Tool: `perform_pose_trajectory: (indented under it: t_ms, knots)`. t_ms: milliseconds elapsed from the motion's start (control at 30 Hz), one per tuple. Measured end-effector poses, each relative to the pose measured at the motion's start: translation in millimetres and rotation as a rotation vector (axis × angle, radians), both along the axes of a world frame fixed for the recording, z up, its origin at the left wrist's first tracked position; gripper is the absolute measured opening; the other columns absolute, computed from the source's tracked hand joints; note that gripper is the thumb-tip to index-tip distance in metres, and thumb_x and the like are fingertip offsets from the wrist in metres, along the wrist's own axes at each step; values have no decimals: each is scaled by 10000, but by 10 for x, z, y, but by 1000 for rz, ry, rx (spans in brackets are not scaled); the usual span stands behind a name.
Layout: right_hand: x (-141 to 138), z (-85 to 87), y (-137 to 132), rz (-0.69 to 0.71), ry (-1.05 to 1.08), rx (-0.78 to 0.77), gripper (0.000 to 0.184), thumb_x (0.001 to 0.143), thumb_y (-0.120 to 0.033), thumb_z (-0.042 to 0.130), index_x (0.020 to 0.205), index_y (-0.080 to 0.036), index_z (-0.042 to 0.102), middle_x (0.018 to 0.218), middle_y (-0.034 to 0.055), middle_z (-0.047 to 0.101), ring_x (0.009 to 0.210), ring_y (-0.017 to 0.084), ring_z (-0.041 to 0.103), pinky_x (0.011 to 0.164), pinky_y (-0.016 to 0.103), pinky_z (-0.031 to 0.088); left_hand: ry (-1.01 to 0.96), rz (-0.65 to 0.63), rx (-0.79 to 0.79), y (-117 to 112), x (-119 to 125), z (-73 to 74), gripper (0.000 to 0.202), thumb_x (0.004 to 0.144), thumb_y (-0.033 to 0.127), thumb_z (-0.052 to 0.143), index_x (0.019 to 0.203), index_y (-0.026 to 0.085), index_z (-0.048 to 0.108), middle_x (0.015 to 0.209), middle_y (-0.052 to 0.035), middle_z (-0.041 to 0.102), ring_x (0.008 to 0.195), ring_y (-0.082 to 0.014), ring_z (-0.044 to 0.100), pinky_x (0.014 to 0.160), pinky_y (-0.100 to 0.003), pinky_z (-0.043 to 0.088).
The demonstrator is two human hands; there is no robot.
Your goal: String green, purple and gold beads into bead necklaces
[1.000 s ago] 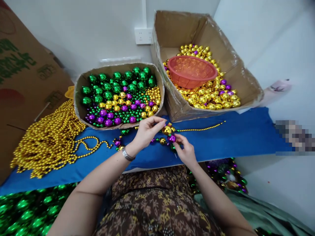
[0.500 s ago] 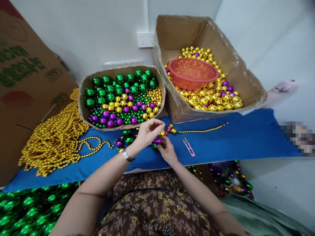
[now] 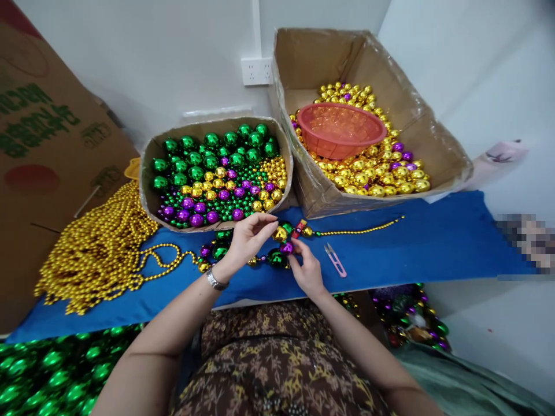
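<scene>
Left hand [image 3: 247,238]: fingertips pinched on bead strand [image 3: 276,258], right by gold bead [image 3: 280,234]. Right hand [image 3: 306,269]: thumb and forefinger closed on purple bead [image 3: 287,248]. Strand lies on blue cloth [image 3: 433,242], just in front of bead box [image 3: 146,193]. Snips [image 3: 333,259] beside right hand.

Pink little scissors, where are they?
In the head view, the small pink thread scissors lie on the blue cloth, just right of the right hand and in front of the large cardboard box of gold balls.
</scene>
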State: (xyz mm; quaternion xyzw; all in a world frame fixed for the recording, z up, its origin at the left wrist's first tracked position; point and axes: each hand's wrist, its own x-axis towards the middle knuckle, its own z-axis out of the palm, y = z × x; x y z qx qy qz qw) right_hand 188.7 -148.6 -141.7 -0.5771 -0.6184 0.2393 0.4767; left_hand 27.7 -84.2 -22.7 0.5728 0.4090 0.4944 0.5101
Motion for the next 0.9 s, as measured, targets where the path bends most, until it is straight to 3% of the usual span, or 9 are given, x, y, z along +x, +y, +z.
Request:
perform_pose_trajectory:
  t_ms: [167,333,433,500,600,700,800,900]
  knots:
    - [-16,28,-59,-3,107,-60,353,896,-296,549,1240,-218,545,981,57,701,903,181,680,899,361,540,9,27,-7,35,-94,-10,179,717,302,768,838,176,732,734,-30,707,665,-150,626,642,-255,495]
    - [-58,-137,-4,62,391,-131,322,847,-300,577,1153,-203,558,1038,74,661,886,158,679,792,294,577,74,-4,31,32,-103,-73,194,745,325,743,855,168,714,738,-32,699,658,-141,620,627,-247,492]
    - [4,-217,40,44,367,-142,307,841,-295,562,1133,-197,564,1085,90,632,841,147,673,732,275,580,162,-49,123,28,-32,-104,178,795,333,690,826,159,702,784,-44,704,692,-142,629,631,-243,498]
    - [111,-184,62,24,252,-132,303,859,-286,540,1147,-197,573,1071,94,630,809,150,663,716,287,576,196,-58,230,39,35,-93,171,814,322,668,808,153,693,855,-63,711,764,-151,646,670,-251,510]
    - [314,44,88,-19,84,-57,290,906,-300,502,1163,-208,600,1040,91,643,811,169,652,735,321,567,212,-83,379,75,147,22,147,846,291,635,837,153,682,872,-64,706,789,-137,645,688,-245,512]
    - [441,417,121,5,17,57,293,947,-331,472,1191,-244,609,1057,76,655,845,179,655,761,334,560,206,-107,482,124,265,244,133,864,273,617,860,154,676,806,-38,691,720,-104,625,644,-214,499]
    - [433,766,167,88,-41,136,297,958,-336,472,1219,-265,594,1101,64,655,879,178,654,788,341,554,180,-112,540,156,383,452,114,857,254,622,835,150,664,771,-24,679,692,-91,614,619,-197,493]
    - [360,947,219,119,-108,193,229,950,-326,500,1127,-243,620,1014,46,675,852,167,653,789,320,540,185,-134,543,155,469,523,104,852,241,622,810,150,648,740,-15,666,671,-86,602,602,-192,485]
